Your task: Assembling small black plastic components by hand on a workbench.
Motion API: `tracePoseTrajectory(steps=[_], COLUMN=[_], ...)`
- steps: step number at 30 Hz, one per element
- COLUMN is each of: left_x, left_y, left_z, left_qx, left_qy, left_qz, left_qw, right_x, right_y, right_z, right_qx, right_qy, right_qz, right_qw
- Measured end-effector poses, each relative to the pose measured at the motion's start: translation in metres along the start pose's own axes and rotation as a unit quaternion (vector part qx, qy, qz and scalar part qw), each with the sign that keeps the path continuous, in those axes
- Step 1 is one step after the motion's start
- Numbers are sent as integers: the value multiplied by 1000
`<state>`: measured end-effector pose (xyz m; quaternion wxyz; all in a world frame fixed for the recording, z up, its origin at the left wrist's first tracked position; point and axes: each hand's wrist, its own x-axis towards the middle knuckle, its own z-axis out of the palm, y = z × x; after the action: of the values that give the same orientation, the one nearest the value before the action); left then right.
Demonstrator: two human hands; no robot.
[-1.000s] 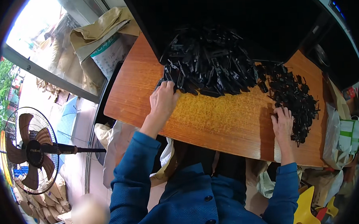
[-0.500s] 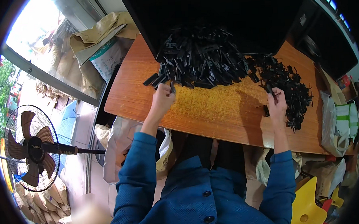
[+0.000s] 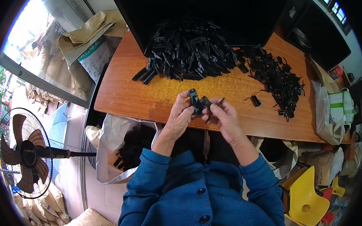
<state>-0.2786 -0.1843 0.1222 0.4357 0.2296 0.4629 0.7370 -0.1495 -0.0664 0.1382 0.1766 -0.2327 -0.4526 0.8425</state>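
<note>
My left hand is closed around a long black plastic part, held upright over the table's front edge. In my right hand is a smaller black plastic piece, pinched between thumb and fingers. The two parts meet or overlap between my hands; whether they are joined I cannot tell. Beyond my hands lies a big heap of long black parts on the wooden table. A second heap of small black pieces is to the right, with one loose black piece nearer me.
A large black panel stands behind the heaps. Below the table edge hang a white bag with black parts inside and another bag at right. A fan stands left; a yellow chair is at lower right.
Both hands have come from the two heaps to the middle near my body, each bringing a black part. The view has shifted slightly.
</note>
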Motion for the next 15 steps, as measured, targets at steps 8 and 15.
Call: tracePoseTrajectory(steps=[8,15], left_x=[-9,-11], left_y=[6,7], left_z=[-1,-12], left_qx=[54,132], left_qy=[-46,-104], left_qz=[-27,-124], left_qw=[997,978], right_x=[-9,-17], right_y=[-5,-9], right_z=[-3,-12], right_qx=[-243,-422], right_qy=[-78,-131], right_qz=[-106,-138], right_qw=[961,886])
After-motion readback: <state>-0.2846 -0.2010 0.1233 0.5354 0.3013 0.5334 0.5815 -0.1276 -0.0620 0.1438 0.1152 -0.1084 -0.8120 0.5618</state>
